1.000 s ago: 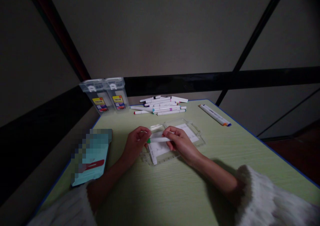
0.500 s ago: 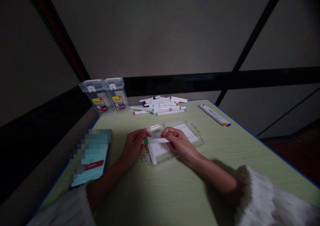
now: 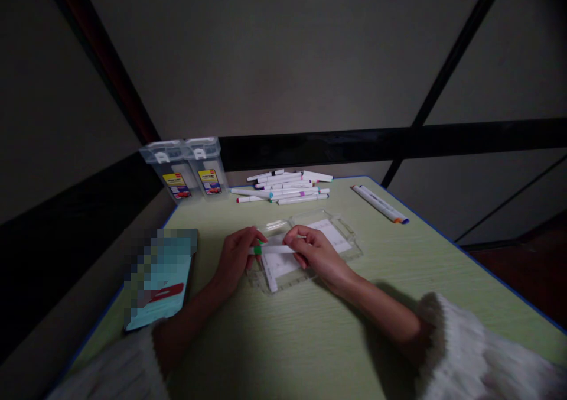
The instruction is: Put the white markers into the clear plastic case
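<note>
Marker [image 3: 277, 249] spans the gap between both hands, roughly crosswise, its white barrel bare in the middle and a green band towards the left. The left hand [image 3: 239, 251] has its fingers closed about the green-banded end; the right hand [image 3: 316, 253] pinches the other end between thumb and fingers. A second bit of green shows by the left fingertips, but what it belongs to is too small to tell.

Under the hands a clear case [image 3: 296, 282] lies opened out on the surface [image 3: 257, 341], with a white card [image 3: 333, 234] inside and another pen [image 3: 270, 276] along its left part. Beyond it is a loose pile [image 3: 292, 188] of pens, with two upright boxes [image 3: 209, 178] to its left and a pair [image 3: 381, 204] of pens well off to the right.

The step in hand looks like handling this one pen with both hands above the case. From this hold, any move would seem to call for a steady grip at one end while the other hand lets go or turns.
</note>
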A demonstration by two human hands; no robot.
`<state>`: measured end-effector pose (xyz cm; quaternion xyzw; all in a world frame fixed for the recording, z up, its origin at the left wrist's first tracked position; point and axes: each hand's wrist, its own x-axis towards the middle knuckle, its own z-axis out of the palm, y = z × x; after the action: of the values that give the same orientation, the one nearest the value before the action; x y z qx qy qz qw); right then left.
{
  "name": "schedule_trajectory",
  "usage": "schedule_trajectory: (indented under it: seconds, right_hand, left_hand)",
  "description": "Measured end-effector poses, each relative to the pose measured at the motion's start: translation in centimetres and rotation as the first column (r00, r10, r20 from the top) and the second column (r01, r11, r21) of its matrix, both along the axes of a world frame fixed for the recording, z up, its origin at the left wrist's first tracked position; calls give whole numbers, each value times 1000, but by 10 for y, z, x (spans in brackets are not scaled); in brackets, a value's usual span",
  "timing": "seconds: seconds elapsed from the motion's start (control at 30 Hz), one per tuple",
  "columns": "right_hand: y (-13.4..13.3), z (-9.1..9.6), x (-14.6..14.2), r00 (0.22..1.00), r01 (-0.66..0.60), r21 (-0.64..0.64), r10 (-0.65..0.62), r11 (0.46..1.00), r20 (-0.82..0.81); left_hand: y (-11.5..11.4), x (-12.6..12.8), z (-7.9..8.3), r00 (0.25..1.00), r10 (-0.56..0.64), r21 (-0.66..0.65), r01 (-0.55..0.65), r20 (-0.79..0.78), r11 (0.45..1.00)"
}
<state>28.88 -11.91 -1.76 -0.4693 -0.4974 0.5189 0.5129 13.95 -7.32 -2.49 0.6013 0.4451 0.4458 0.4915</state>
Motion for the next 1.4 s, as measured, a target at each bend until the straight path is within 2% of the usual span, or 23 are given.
schedule_trajectory:
  seconds: [0.77, 1.4]
  right_hand:
    - [-1, -1, 0, 1000, 19, 12, -19, 1000, -4]
    - [0, -1, -1, 997, 82, 23, -82, 996, -8]
  left_hand:
    - [-1, -1, 2, 999, -15, -5, 15, -39, 1000]
    - [1, -1, 0, 999, -27, -14, 26, -37, 1000]
